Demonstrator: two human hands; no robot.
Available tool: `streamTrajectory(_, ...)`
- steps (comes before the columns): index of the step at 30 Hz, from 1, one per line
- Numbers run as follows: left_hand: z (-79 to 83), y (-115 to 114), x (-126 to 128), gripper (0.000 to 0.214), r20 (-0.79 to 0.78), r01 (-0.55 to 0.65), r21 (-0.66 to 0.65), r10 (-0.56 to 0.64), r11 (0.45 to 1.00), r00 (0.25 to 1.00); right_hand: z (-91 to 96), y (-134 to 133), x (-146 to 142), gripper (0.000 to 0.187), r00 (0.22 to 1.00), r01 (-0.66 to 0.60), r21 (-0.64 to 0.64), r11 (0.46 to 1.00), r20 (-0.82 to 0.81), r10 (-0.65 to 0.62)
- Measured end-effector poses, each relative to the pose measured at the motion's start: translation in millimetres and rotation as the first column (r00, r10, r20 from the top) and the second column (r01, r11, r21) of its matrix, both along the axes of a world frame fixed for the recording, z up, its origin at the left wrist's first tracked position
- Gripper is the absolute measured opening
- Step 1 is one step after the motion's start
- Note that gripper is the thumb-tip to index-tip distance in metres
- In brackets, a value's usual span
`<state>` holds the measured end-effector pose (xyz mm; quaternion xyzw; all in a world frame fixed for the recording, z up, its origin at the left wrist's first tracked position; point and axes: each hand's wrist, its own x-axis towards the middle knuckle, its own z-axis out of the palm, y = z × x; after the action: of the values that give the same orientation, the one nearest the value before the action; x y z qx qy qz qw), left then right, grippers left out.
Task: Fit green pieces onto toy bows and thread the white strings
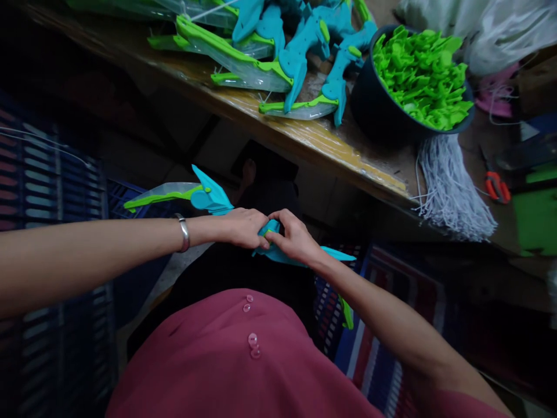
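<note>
One blue and green plastic toy (212,200) is held over the person's lap, off the near edge of the surface (369,165). The left hand (249,227) has its grip closed around the middle of the toy, and the right hand (296,237) grasps it just beside, thumb and finger pinching. A clear wing (167,190) with a green rib sticks out on the left side; a blue point (338,254) shows by the right wrist. Toward the far left part of the surface, similar toys (300,55) lie heaped, some wings reaching its near edge. To their right a dark bucket (369,104) holds green pieces (422,75). Beside it, white strings (455,186) hang over the near edge, with orange-handled scissors (497,187) to their right.
</note>
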<state>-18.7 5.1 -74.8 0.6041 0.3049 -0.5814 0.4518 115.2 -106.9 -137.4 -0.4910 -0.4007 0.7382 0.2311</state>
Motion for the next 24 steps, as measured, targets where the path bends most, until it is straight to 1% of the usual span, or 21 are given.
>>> streamTrajectory(4,-6.2,2,6,0.058,-0.142,-0.057,0.012,0.058,0.998,0.988,-3.8,9,-4,0.029,0.999,-0.04,-0.088,0.995,0.025,0.042)
streamTrajectory(6,-9.1,3,8,0.058,-0.164,-0.076,0.024,0.079,0.997,0.983,-4.8,11,-5,0.029,0.997,-0.046,-0.121,0.992,0.048,0.052)
streamTrajectory(9,-9.1,2,6,0.057,-0.1,-0.108,0.018,0.109,0.994,0.989,-0.9,9,-4,0.031,0.995,-0.04,-0.136,0.99,0.082,0.051)
streamTrajectory(12,-7.4,0,-6,0.048,0.006,-0.151,-0.037,0.152,0.988,0.988,4.6,7,-6,0.036,0.997,-0.033,-0.087,0.996,0.073,0.04)
streamTrajectory(13,-7.1,-1,-12,0.054,0.023,-0.157,-0.029,0.158,0.987,0.987,5.2,8,-5,0.04,0.998,-0.039,-0.054,0.998,0.056,0.042)
streamTrajectory(14,-6.5,-1,-19,0.066,0.041,-0.155,0.003,0.154,0.988,0.987,5.2,10,-3,0.046,0.998,-0.047,-0.018,0.999,0.037,0.048)
streamTrajectory(15,-5.3,-1,-27,0.071,0.065,-0.152,-0.008,0.152,0.988,0.986,4.4,13,2,0.053,0.998,-0.058,0.019,0.998,0.015,0.058)
streamTrajectory(16,-3.2,-2,-36,0.068,0.074,-0.148,-0.029,0.15,0.989,0.986,2.8,17,10,0.058,0.998,-0.067,0.052,0.996,0.003,0.067)
streamTrajectory(17,-0.1,-3,-44,0.069,0.094,-0.152,-0.035,0.155,0.988,0.983,0.0,20,22,0.058,0.998,-0.068,0.078,0.995,0.007,0.067)
streamTrajectory(18,3.7,-5,-53,0.074,0.099,-0.146,-0.013,0.146,0.989,0.984,-4.5,24,37,0.053,0.998,-0.059,0.092,0.994,0.027,0.057)
streamTrajectory(19,7.8,-8,-62,0.083,0.09,-0.13,0.039,0.126,0.991,0.988,-11.2,26,54,0.042,0.997,-0.039,0.094,0.995,0.07,0.032)
streamTrajectory(21,15.7,-16,-79,0.094,0.08,-0.111,0.062,0.106,0.992,0.991,-30.8,29,94,0.021,0.978,0.041,0.062,0.997,0.203,-0.052)
streamTrajectory(22,19.0,-21,-87,0.097,0.066,-0.117,0.06,0.113,0.991,0.991,-42.7,29,115,0.015,0.956,0.089,0.037,0.995,0.279,-0.096)
streamTrajectory(24,24.3,-31,-99,0.098,0.04,-0.162,0.028,0.161,0.986,0.986,-66.0,30,152,0.013,0.887,0.189,-0.007,0.982,0.431,-0.167)
